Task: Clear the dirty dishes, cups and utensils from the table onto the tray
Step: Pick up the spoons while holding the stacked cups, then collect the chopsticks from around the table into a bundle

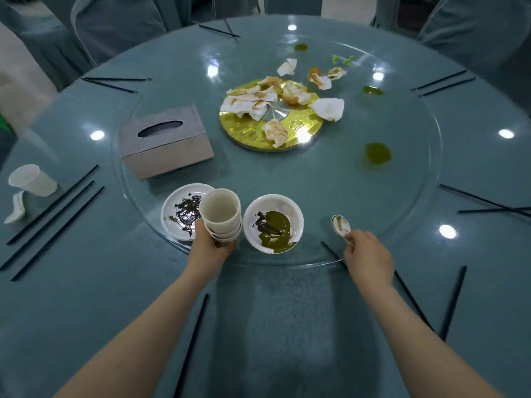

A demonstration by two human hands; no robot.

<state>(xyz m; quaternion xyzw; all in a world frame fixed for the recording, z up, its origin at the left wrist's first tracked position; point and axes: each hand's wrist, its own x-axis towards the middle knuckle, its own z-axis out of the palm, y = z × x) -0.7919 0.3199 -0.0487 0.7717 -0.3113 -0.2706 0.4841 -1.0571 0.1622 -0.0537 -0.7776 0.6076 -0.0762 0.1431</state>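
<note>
While left hand (pixel 211 248) grips stacked cups (pixel 221 216) between plate (pixel 172 214) and bowl (pixel 273 222), right hand (pixel 367 257) pinching spoon (pixel 341 225) handle, scoop pointing away, bowl lying leftward.

— What do you make of the table top (pixel 86 282) under your arms?

— You have matt teal cloth there, soft-looking, and on it a clear glass turntable (pixel 402 173), smooth and glossy enough to mirror the ceiling lamps.

— And the disc (pixel 250 130) at its middle?

— Shiny gold-coloured metal, with crumpled, stained paper napkins (pixel 253 101) on it.

— The stack of cups (pixel 221 216) you hold?

— Off-white and matt; plastic or paper, you cannot tell. The bowl (pixel 273 222) and plate (pixel 184 211) look like glossy white ceramic, smeared wet. The spoon (pixel 340 224) looks the same.

— The box (pixel 166 142)?

— A tissue box in grey, rough, matt covering. The chopsticks (pixel 54 202) are smooth black.
</note>
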